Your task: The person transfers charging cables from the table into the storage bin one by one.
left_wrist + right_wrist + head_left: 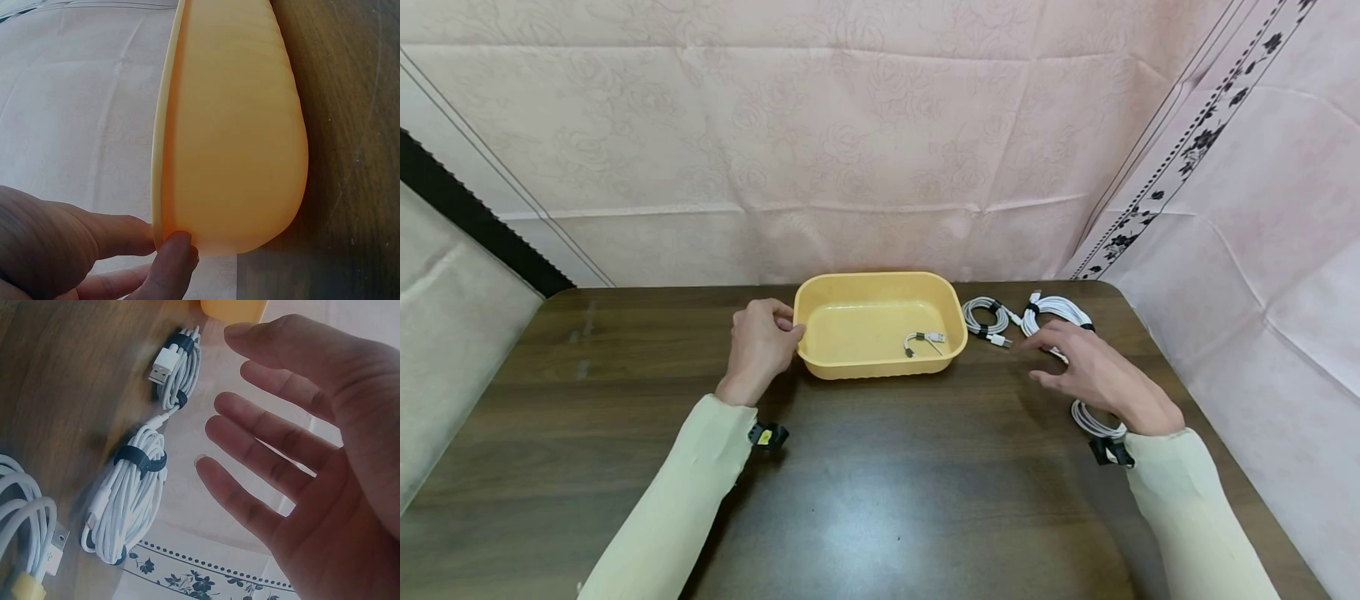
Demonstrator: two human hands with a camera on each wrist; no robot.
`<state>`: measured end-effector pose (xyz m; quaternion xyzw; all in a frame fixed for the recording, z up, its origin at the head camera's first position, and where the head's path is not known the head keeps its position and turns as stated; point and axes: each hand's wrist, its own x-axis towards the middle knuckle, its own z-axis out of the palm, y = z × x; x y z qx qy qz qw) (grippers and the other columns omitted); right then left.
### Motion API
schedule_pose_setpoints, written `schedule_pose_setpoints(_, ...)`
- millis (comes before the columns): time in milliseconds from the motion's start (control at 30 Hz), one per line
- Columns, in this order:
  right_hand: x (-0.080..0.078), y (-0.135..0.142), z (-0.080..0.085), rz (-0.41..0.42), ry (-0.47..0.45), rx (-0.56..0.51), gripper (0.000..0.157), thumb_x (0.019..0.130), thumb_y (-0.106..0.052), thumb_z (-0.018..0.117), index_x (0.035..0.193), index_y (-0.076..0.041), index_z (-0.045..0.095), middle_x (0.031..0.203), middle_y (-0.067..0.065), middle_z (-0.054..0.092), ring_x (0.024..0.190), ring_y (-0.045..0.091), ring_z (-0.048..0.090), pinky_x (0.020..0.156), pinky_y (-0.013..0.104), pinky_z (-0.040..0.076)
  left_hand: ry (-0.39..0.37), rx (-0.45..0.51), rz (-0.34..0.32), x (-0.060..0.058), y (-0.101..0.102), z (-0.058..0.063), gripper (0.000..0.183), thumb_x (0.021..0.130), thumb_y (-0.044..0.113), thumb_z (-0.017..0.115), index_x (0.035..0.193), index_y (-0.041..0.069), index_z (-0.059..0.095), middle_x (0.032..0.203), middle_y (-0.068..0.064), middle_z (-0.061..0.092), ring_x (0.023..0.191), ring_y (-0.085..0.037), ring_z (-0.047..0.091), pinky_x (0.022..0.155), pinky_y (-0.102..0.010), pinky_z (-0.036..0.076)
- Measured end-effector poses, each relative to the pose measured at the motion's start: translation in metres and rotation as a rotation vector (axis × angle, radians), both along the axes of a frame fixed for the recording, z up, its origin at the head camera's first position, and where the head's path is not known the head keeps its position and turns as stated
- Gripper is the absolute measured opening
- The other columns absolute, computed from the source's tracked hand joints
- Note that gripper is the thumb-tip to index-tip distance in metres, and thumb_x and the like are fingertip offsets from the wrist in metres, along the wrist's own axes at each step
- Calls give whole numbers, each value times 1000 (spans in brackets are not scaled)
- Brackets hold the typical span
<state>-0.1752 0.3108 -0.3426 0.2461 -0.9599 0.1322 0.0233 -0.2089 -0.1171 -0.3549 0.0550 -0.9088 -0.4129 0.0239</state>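
A shallow yellow plastic tub (850, 333) stands at the back of the table. My left hand (760, 346) pinches its left rim between thumb and fingers, as the left wrist view confirms. Inside the tub lies a short white USB cable (934, 337). My right hand (1093, 371) is over the cables right of the tub, its fingers apart and loosely bent, holding nothing. Nearest its fingers is a large coiled white cable (134, 494) bound with black straps. A smaller coiled cable (187, 372) with a USB plug lies between that one and the tub.
A third coiled white cable (1093, 427), with a yellow band showing in the right wrist view, lies partly under my right wrist. The brown wooden table (880, 467) ends at a pale patterned cloth (850, 150) behind, with more cloth on both sides.
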Motion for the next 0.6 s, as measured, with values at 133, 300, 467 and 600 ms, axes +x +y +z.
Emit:
schedule_pose_setpoints(133,2,2,1,-7,-8,4,29,85,-11,80,113,-10,73,113,7,70,108,27,64,93,47,50,-2,-1,-1,0,0,0,27,95,13,70,118,-1,69,100,-17,74,79,-24,69,60,-26,55)
schedule_pose_setpoints(300,6,5,1,-23,-30,9,30,86,-14,80,115,-9,72,118,11,68,114,32,63,96,51,50,-14,2,1,0,0,2,28,95,14,70,119,-1,69,101,-17,73,78,-24,69,60,-26,56)
schedule_pose_setpoints(467,8,8,-1,-28,-36,18,32,87,-15,79,117,-8,71,119,12,67,116,33,62,97,53,49,-27,4,4,0,0,3,29,95,14,70,120,-1,68,102,-17,73,78,-24,69,60,-26,56)
schedule_pose_setpoints(600,9,10,-2,-18,-19,17,32,86,-14,80,116,-7,71,118,11,68,117,34,62,98,52,49,-34,5,4,0,0,3,29,96,14,70,120,-1,68,102,-17,73,78,-24,68,60,-26,55)
